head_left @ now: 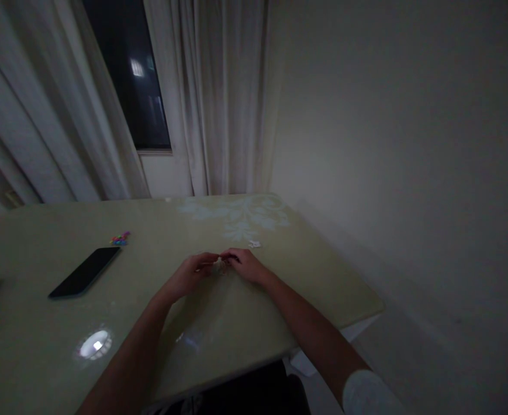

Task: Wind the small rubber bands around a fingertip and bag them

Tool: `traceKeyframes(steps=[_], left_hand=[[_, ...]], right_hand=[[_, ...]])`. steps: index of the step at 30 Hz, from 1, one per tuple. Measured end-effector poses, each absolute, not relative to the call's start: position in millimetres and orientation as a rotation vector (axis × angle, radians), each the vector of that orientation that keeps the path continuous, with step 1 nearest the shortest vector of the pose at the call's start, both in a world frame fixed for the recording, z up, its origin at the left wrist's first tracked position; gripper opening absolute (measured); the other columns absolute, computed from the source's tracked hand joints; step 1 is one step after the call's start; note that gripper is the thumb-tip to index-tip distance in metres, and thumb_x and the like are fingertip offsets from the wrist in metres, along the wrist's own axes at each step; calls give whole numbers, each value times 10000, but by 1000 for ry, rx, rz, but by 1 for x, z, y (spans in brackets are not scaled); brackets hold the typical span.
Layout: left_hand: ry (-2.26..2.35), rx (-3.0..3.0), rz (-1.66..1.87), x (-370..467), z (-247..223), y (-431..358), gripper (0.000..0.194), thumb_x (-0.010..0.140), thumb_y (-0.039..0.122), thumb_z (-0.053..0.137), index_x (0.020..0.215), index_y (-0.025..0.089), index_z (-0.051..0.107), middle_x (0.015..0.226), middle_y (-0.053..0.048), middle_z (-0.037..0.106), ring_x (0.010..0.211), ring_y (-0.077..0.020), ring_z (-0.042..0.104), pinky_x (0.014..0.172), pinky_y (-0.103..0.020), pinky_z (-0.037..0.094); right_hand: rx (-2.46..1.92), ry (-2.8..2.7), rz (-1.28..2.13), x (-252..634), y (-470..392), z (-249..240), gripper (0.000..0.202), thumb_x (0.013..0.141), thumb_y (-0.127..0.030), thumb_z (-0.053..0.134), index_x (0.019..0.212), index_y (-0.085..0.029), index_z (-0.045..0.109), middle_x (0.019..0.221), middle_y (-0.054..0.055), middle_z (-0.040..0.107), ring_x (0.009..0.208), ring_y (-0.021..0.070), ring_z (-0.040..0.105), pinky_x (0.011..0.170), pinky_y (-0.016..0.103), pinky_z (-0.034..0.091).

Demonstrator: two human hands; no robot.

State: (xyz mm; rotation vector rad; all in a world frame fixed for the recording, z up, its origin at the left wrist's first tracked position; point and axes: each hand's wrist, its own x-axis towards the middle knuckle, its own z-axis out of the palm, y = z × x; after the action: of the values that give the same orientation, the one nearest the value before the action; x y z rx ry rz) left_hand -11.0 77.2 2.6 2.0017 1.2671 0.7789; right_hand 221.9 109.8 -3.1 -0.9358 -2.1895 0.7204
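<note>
Across the lower two thirds of the view lies a pale green bench (280,288) with a faint leaf pattern at its far end, set against a plain wall on the right and curtains (219,98) with a dark window (128,69) at eleven o'clock. Toward nine o'clock a black phone (84,272) lies flat, with a tiny heap of coloured bits (120,238) just beyond it at ten o'clock.

At the centre, the left hand (191,275) and right hand (246,265) meet fingertip to fingertip, both pinching a small pale object (218,264) with a thin strand; what it is cannot be told in the dim light. A small white scrap (254,244) lies just past the right hand at one o'clock.

Such fine work seems best done with wrists resting on the bench, keeping the piece low and the pinch light.

Open bench surrounds the hands on all sides; the right edge runs diagonally toward four o'clock, the near edge sits at six o'clock, and both are well apart from the hands.
</note>
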Motion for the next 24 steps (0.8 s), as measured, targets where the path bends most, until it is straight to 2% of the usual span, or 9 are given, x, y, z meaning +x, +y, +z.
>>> traceKeyframes(steps=[2, 4, 6, 8, 11, 13, 16, 19, 24], left_hand=[[1254, 1982, 759, -20, 4, 75, 343, 1011, 339, 679, 1308, 169, 652, 1307, -108, 697, 1116, -257, 714, 936, -477, 619], [1268, 1986, 718, -26, 3, 73, 345, 1003, 333, 690, 1304, 169, 652, 1292, -105, 700, 1094, -252, 718, 915, -465, 625], [1288, 2013, 668, -26, 0, 72, 333, 991, 328, 707, 1279, 167, 661, 1245, -95, 710, 1041, -237, 723, 885, -445, 629], [1315, 2052, 633, -20, -6, 72, 307, 985, 331, 715, 1240, 164, 673, 1205, -84, 714, 993, -221, 722, 863, -429, 628], [1382, 2107, 637, -3, -16, 76, 269, 992, 342, 701, 1200, 172, 686, 1222, -85, 706, 1026, -226, 707, 898, -443, 612], [1434, 2120, 672, 7, -20, 78, 280, 997, 352, 692, 1213, 174, 683, 1250, -92, 699, 1072, -241, 699, 928, -463, 601], [1478, 2106, 747, 15, -22, 78, 306, 1003, 364, 682, 1241, 171, 673, 1267, -97, 695, 1097, -252, 697, 944, -480, 596], [1453, 2071, 825, 15, -16, 77, 311, 1012, 372, 670, 1252, 175, 672, 1266, -97, 700, 1099, -251, 699, 954, -485, 593], [1271, 1996, 819, -3, 4, 74, 355, 1015, 387, 663, 1293, 166, 661, 1272, -107, 721, 1110, -256, 721, 956, -486, 603]], right_hand=[[-949, -2186, 723, 226, 111, -2, 345, 1002, -84, 530, 1277, -191, 709, 1196, 94, 750, 1065, 192, 709, 940, 343, 552], [-961, -2207, 714, 231, 111, -1, 338, 976, -205, 674, 1312, -178, 692, 1254, 122, 708, 1066, 211, 691, 910, 342, 556], [-955, -2256, 699, 233, 109, 0, 497, 843, -312, 864, 1292, -174, 704, 1250, 124, 677, 1072, 233, 663, 924, 350, 543], [-934, -2312, 689, 231, 106, 0, 512, 770, -314, 928, 1225, -182, 732, 1184, 93, 660, 1061, 229, 642, 952, 345, 519], [-929, -2348, 672, 220, 103, -4, 231, 860, -178, 818, 1079, -182, 747, 1070, 52, 634, 978, 194, 618, 929, 314, 492], [-953, -2334, 654, 212, 103, -7, 155, 869, -84, 740, 994, -175, 727, 1011, 42, 626, 927, 188, 598, 902, 309, 475], [-983, -2277, 644, 207, 104, -10, 159, 843, -41, 706, 936, -170, 700, 942, 35, 640, 895, 196, 591, 866, 305, 464], [-977, -2207, 668, 209, 104, -9, 130, 899, -78, 658, 981, -166, 707, 930, 37, 690, 879, 193, 625, 844, 296, 478], [-894, -2173, 743, 217, 103, -4, 347, 916, -23, 554, 1180, -187, 707, 1122, 44, 756, 1021, 175, 695, 929, 293, 515]])
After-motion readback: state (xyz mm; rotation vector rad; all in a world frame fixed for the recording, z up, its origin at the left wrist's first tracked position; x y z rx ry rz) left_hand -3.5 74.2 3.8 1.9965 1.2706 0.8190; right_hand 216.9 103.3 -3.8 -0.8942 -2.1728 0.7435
